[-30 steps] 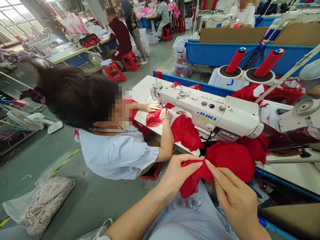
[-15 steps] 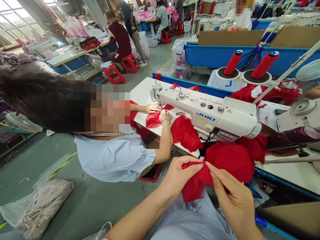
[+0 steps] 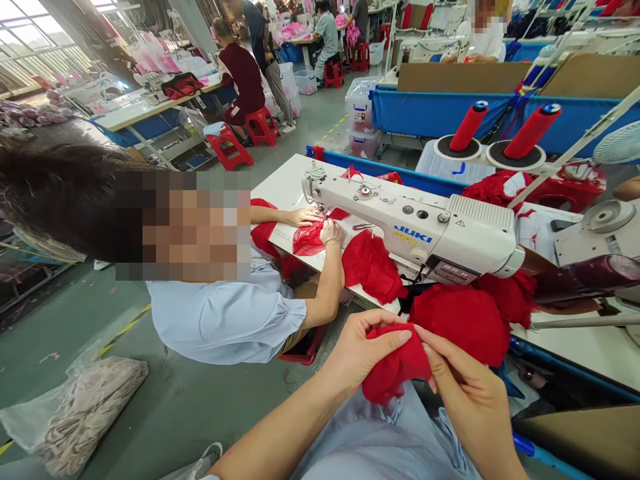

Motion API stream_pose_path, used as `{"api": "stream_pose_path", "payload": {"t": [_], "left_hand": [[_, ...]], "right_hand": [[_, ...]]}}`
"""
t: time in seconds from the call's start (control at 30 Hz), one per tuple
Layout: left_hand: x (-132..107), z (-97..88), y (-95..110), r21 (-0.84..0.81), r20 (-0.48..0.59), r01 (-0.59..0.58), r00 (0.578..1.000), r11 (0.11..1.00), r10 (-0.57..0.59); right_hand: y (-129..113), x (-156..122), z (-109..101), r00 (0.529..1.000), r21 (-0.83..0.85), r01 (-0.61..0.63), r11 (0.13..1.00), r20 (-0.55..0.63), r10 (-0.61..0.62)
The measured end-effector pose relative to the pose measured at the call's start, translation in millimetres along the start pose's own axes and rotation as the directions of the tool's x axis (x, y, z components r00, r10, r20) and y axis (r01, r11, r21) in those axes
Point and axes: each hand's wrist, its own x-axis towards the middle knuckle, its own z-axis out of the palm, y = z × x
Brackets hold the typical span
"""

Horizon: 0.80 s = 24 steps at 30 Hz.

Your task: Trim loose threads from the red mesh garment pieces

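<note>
A piece of thin red fabric (image 3: pixel 395 365) hangs between my two hands, above my lap. My left hand (image 3: pixel 361 350) pinches its upper edge with thumb and fingers. On the other side my right hand (image 3: pixel 465 393) grips the fabric's right edge between thumb and fingers. Just beyond my hands lies a large heap of red fabric (image 3: pixel 460 323), with a smaller red bundle (image 3: pixel 373 267) on the sewing table beside it. A co-worker (image 3: pixel 225 313) in a light blue top holds red fabric (image 3: pixel 308 239) under the needle of a white sewing machine (image 3: pixel 410 220).
Two red thread cones (image 3: pixel 469 127) stand behind the machine. At right a dark red roll (image 3: pixel 590 279) juts in beside another machine. A clear bag of beige strips (image 3: pixel 93 410) lies on the floor at left. Red stools (image 3: pixel 263 127) and seated people are farther back.
My right fingers have shifted slightly, and the red fabric between my hands now looks more bunched at its lower edge. The co-worker's head has turned and leaned a little to the left.
</note>
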Motion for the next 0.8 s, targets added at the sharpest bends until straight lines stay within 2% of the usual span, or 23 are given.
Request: {"api": "stream_pose_path", "payload": {"t": [0.07,0.17,0.27,0.4,0.47,0.53,0.63,0.7,0.73,0.8], "left_hand": [[0,0.2,1,0.029,-0.006,-0.028,1.0,0.999,0.028],[1,0.9,1,0.034,-0.025,-0.016,1.0,0.999,0.017],[2,0.7,2,0.031,-0.026,-0.01,1.0,0.999,0.011],[1,0.4,2,0.05,-0.021,-0.019,1.0,0.999,0.02],[0,0.6,1,0.059,-0.02,-0.02,1.0,0.998,0.022],[0,0.7,1,0.054,-0.013,-0.021,1.0,0.998,0.022],[1,-0.9,-1,0.04,0.006,-0.013,1.0,0.999,0.013],[1,-4.2,-2,0.046,0.007,-0.005,1.0,0.999,0.005],[0,-6.6,-3,0.051,0.002,0.001,1.0,0.999,-0.002],[0,-12.2,-6,0.062,-0.022,0.02,1.0,0.998,-0.019]], "right_hand": [[-3,1,-2,0.975,-0.168,0.221,0.961,0.037,-0.217],[-5,3,-2,0.918,-0.266,0.397,0.879,0.086,-0.388],[-3,4,-2,0.885,-0.319,0.464,0.827,0.12,-0.45],[3,1,-3,0.885,-0.338,0.465,0.819,0.135,-0.446],[5,-1,-3,0.904,-0.323,0.426,0.845,0.115,-0.411],[6,-4,-1,0.944,-0.285,0.329,0.9,0.071,-0.322],[6,-5,1,0.999,-0.047,0.029,0.998,0.034,-0.028],[5,-1,-1,0.985,0.23,-0.174,0.957,0.032,0.171],[3,2,-3,0.972,0.354,-0.224,0.908,0.018,0.233],[0,8,-9,0.961,0.486,-0.214,0.847,-0.05,0.272]]}}
